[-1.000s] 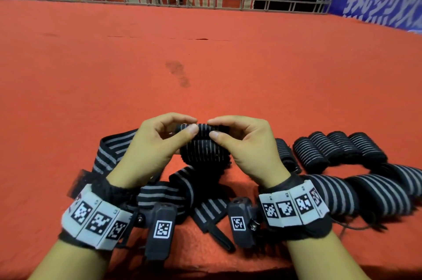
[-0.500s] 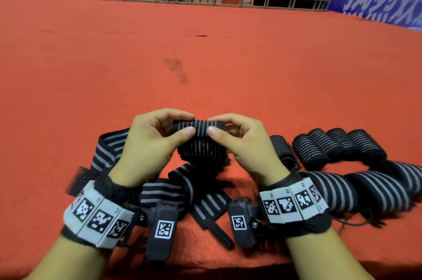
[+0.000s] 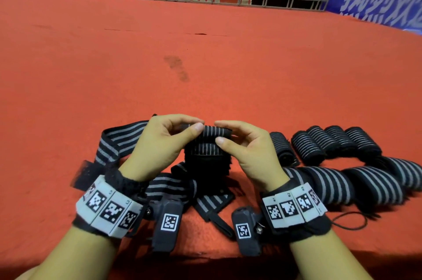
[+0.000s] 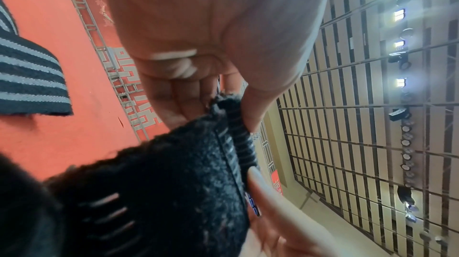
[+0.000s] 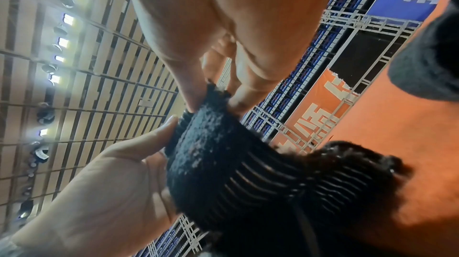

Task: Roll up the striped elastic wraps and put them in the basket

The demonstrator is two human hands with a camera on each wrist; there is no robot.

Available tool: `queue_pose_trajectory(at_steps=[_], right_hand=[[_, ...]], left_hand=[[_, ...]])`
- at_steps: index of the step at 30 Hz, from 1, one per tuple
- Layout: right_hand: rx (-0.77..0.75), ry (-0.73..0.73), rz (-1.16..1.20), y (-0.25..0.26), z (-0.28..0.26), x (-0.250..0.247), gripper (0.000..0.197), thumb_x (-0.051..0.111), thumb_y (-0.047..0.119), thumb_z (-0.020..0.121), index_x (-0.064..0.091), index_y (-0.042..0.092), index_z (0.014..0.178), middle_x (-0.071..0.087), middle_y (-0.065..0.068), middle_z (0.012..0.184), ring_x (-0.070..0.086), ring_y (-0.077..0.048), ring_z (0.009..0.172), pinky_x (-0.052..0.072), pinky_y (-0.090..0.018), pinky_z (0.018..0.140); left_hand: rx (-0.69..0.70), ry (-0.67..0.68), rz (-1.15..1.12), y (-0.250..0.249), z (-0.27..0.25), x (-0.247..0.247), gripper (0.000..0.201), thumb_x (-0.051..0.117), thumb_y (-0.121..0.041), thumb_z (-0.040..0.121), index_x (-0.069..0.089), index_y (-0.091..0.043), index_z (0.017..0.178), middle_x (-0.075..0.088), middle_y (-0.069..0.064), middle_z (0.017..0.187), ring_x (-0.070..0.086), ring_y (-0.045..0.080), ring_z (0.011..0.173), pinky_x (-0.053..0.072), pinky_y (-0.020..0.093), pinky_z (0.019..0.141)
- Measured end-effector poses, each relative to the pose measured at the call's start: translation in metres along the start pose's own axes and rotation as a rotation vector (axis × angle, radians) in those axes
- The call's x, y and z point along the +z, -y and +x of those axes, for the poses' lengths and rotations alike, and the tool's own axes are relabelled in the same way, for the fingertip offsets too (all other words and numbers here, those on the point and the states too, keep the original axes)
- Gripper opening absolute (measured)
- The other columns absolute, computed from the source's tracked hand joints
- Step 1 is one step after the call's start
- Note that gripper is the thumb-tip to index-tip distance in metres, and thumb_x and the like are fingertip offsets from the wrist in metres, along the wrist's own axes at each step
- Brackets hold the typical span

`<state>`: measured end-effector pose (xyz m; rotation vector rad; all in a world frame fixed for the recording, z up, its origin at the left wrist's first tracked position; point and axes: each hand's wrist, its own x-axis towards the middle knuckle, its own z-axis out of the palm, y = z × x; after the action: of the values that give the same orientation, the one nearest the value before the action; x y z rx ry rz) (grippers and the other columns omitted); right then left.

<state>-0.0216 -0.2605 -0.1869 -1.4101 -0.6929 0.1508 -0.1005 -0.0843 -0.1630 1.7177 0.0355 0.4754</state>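
Since a second ago, we have turned the wrap (image 3: 206, 142) a little further; both hands stay put. Our left hand (image 3: 159, 145) pinches its upper edge between thumb and fingers, and our right hand (image 3: 246, 149) does likewise. Its loose tail (image 3: 118, 142) trails left across the red carpet (image 3: 205, 62), which lies open ahead. Finished rolls (image 3: 335, 145) line up at right.

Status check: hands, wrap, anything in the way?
Left hand and right hand pinch the wrap roll, roll unfinished. No basket in view. Nothing blocking.
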Motion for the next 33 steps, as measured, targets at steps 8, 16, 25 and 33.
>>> queue_pose_trajectory(at_steps=[8,16,25,33], right_hand=[[0.128,-0.009,0.065,-0.003,-0.004,0.0,0.02,0.072,0.007,0.09,0.075,0.021,0.104,0.069,-0.025,0.082,0.066,-0.029,0.076,0.059,-0.04,0.07],[-0.016,0.002,-0.002,-0.004,-0.005,0.001,0.034,0.071,-0.008,0.084,0.076,0.023,0.097,0.076,-0.001,0.086,0.071,-0.014,0.083,0.06,-0.033,0.08],[0.024,0.068,0.037,-0.003,-0.007,-0.001,0.035,0.076,0.012,0.085,0.068,0.018,0.119,0.072,-0.006,0.115,0.071,-0.02,0.102,0.058,-0.033,0.088],[0.023,-0.032,-0.077,-0.008,-0.006,-0.002,0.016,0.075,0.009,0.087,0.076,0.017,0.101,0.076,-0.003,0.092,0.072,-0.014,0.079,0.061,-0.034,0.074]], left_hand=[[0.06,-0.017,0.123,0.012,-0.009,-0.005,0.024,0.076,-0.002,0.085,0.075,-0.019,0.101,0.077,-0.008,0.092,0.073,0.007,0.088,0.056,0.02,0.078],[-0.108,0.107,0.022,0.016,-0.017,-0.005,0.044,0.058,-0.052,0.092,0.074,-0.012,0.101,0.073,0.01,0.086,0.068,0.025,0.077,0.057,0.047,0.074],[0.005,0.008,0.029,0.02,-0.019,-0.003,0.021,0.069,-0.015,0.092,0.074,-0.018,0.112,0.078,0.005,0.1,0.074,0.023,0.095,0.06,0.041,0.085],[0.019,0.027,0.039,0.021,-0.02,0.004,0.04,0.073,-0.004,0.088,0.068,-0.02,0.123,0.077,-0.001,0.101,0.073,0.012,0.096,0.056,0.021,0.081]])
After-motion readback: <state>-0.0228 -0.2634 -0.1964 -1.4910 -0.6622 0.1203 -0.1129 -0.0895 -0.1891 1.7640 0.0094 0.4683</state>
